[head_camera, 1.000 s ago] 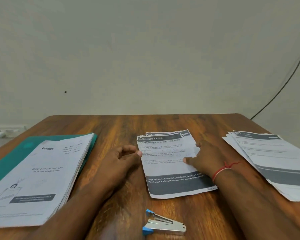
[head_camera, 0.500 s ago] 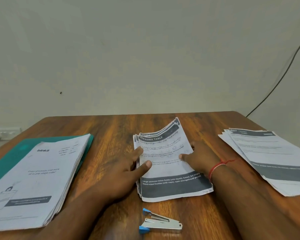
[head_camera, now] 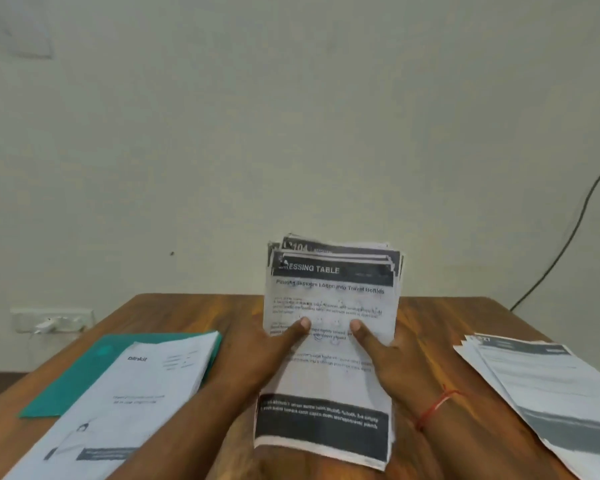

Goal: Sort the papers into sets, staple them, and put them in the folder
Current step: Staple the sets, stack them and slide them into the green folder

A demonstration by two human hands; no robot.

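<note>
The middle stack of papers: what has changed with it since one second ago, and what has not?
The middle stack lay flat on the table; now the left hand and right hand grip its sides and hold it upright. The left pile on the green folder and the right pile stayed put. The stapler is out of view.

The left hand [head_camera: 274, 351] and right hand [head_camera: 385, 358] hide their fingers behind the held stack [head_camera: 328, 296], its small print blurred.
</note>
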